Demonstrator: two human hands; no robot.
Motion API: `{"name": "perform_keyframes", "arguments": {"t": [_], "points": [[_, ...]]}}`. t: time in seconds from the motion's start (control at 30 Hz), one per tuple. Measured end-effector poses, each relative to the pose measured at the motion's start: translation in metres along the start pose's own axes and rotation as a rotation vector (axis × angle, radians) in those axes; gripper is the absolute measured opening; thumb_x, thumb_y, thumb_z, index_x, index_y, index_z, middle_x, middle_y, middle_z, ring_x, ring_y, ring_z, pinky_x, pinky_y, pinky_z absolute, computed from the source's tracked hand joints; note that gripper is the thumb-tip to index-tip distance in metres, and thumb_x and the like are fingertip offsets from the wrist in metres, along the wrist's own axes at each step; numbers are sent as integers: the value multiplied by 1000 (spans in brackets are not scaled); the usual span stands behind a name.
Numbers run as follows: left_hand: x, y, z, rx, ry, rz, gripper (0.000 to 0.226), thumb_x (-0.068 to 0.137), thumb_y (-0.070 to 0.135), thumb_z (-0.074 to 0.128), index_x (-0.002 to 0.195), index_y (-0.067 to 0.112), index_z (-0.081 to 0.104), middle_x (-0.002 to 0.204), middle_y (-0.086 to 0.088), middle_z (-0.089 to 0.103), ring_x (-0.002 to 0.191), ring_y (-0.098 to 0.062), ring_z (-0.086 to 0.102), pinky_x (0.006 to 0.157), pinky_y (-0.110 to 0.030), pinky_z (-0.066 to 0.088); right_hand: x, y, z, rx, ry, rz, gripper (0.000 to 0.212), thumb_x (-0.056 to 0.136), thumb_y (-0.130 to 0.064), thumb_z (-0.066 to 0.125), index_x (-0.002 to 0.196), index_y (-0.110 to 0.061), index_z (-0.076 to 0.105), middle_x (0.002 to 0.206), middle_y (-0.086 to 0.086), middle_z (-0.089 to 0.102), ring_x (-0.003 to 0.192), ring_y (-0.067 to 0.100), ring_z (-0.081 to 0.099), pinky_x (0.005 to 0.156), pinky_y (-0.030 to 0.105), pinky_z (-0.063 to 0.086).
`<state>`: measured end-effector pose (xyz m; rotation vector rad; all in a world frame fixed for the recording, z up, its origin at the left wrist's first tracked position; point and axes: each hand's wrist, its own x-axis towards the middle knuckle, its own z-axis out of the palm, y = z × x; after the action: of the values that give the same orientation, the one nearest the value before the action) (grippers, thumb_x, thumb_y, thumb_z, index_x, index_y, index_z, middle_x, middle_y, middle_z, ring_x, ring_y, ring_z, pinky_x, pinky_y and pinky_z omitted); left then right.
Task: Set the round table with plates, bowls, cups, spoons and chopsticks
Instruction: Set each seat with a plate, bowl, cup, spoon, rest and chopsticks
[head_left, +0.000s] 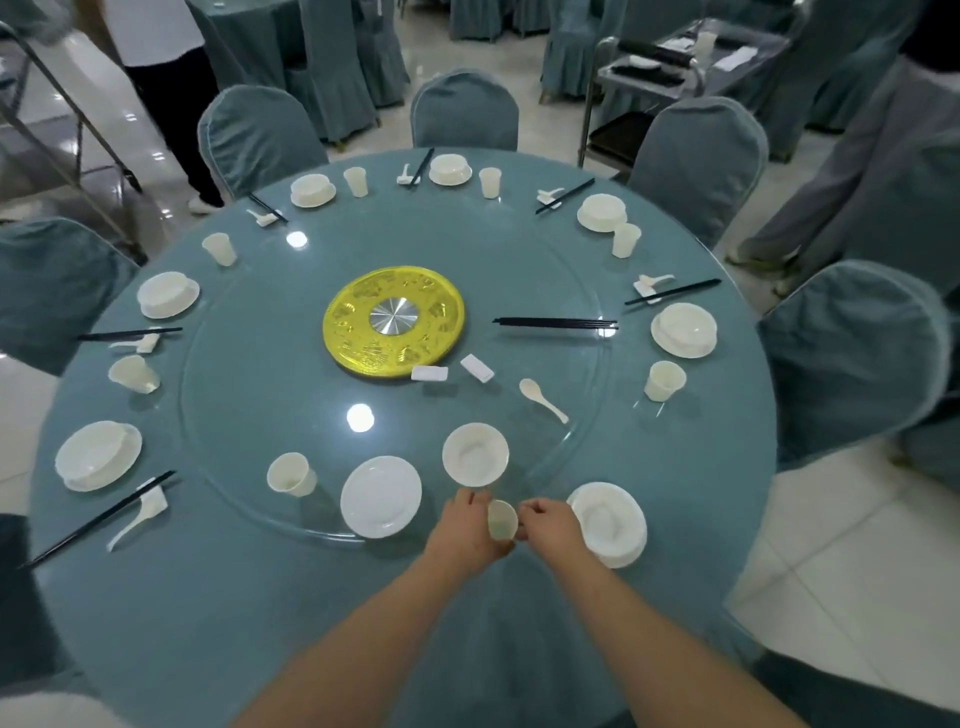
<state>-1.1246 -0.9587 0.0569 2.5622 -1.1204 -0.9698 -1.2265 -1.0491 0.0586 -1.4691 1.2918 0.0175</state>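
Both my hands meet at the near edge of the glass turntable (234, 395). My left hand (467, 530) grips a white cup (502, 518) tipped on its side, its mouth facing me. My right hand (548, 525) has its fingers curled at the cup's right rim. Just beyond the cup stands an empty white bowl (475, 454), with a bare white plate (381, 496) and an upright cup (291, 474) to its left. To my right a bowl sits on a plate (608, 522). A loose spoon (543, 399), black chopsticks (556, 323) and two white rests (452, 370) lie on the turntable.
A gold disc (393, 321) marks the table's centre. Several place settings with plate, bowl, cup, spoon and chopsticks ring the blue table (208, 597). Blue covered chairs (852, 358) surround it. A service trolley (675, 62) stands at the back right. People stand at the far left and far right.
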Motion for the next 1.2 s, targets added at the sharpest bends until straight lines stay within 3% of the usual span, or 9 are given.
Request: {"name": "perform_keyframes", "arguments": {"t": [0.23, 0.57, 0.8, 0.97, 1.07, 1.2], "points": [[-5, -10, 33, -16, -24, -52, 71, 73, 50, 69, 134, 23, 43, 131, 3, 41, 126, -20, 42, 96, -40, 47, 1, 27, 9, -14, -55, 57, 25, 90, -12, 47, 70, -14, 61, 89, 16, 74, 93, 36, 69, 82, 46, 54], [2, -22, 54, -7, -41, -54, 73, 75, 50, 69, 135, 21, 40, 131, 0, 38, 122, -25, 42, 100, -38, 43, 10, 43, 21, -29, -72, 98, 30, 90, -12, 49, 62, -16, 59, 91, 19, 73, 94, 39, 68, 87, 48, 53], [8, -26, 64, 51, -65, -43, 70, 77, 51, 64, 135, 19, 40, 130, -1, 42, 120, -24, 41, 102, -36, 40, 15, 48, 27, -29, -83, 123, 24, 87, -12, 49, 80, 0, 69, 87, 21, 72, 92, 41, 67, 80, 46, 53], [7, -31, 62, 7, -105, -41, 83, 75, 50, 70, 142, 19, 33, 134, -3, 37, 124, -27, 42, 103, -35, 40, 18, 44, 28, -143, -60, 139, 24, 88, -14, 47, 69, -13, 62, 83, 15, 69, 78, 23, 60, 79, 37, 52], [7, -41, 53, 2, -104, -26, 92, 71, 55, 74, 144, 19, 30, 135, -3, 35, 124, -27, 41, 103, -36, 40, 22, 37, 27, -302, -12, 132, 25, 91, -16, 44, 80, -11, 66, 92, 8, 69, 82, 24, 58, 74, 29, 45], [15, -59, 32, 13, -45, -7, 67, 83, 55, 58, 137, 20, 39, 130, -3, 41, 120, -26, 43, 104, -35, 37, 34, 23, 25, -330, 40, 97, 27, 94, -16, 40, 76, -11, 60, 90, 8, 64, 80, 23, 51, 75, 31, 43]]}}
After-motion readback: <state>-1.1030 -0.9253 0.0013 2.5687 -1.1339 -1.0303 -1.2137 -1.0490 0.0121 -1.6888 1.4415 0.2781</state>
